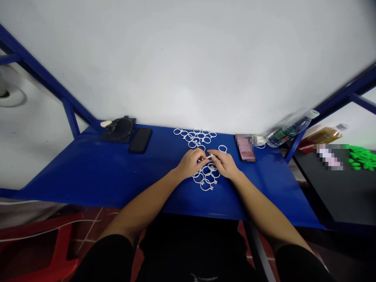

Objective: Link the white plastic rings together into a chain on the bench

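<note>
My left hand and my right hand meet over the middle of a blue table. Both pinch one small white plastic ring piece between their fingertips. Under and just in front of the hands lies a cluster of several white rings. Behind the hands, near the wall, is a second group of several white rings, with one lone ring to its right.
A black phone and a dark pouch lie at the back left. A pink-cased phone and a lying plastic bottle sit at the back right. A red chair stands lower left. Green pieces lie on the neighbouring black table.
</note>
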The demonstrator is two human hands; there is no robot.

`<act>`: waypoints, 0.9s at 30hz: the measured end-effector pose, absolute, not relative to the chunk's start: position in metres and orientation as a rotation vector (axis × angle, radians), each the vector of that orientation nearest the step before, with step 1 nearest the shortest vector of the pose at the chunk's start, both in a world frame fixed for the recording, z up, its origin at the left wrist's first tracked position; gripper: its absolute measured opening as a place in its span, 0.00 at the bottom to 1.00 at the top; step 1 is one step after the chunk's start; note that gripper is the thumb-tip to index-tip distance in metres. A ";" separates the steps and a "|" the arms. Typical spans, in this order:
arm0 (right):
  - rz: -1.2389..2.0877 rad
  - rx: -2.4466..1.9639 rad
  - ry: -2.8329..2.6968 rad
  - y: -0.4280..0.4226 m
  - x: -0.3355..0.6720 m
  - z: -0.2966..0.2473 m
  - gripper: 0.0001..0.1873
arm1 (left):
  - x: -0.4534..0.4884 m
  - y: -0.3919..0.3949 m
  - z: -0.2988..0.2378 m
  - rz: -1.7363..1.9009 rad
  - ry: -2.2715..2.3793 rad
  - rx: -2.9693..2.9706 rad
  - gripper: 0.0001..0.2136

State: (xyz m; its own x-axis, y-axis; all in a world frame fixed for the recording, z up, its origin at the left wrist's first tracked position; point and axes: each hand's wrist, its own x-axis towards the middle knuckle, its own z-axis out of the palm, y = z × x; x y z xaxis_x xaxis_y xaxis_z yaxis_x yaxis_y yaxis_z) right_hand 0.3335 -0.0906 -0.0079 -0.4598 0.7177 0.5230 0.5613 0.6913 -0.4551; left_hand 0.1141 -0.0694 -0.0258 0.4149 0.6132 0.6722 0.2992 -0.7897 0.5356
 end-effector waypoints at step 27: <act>0.300 -0.944 -2.106 -0.081 0.342 -0.016 0.17 | 0.109 -0.068 -0.032 0.817 1.137 2.604 0.18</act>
State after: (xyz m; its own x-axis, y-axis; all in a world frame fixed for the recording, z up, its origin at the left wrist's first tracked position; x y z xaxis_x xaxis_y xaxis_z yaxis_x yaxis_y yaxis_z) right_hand 0.3420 -0.0813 -0.0156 -0.4085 0.7128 0.5701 0.5253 0.6944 -0.4918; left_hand 0.1089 -0.0678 -0.0324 0.5554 0.7226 0.4116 0.6210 -0.6895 0.3727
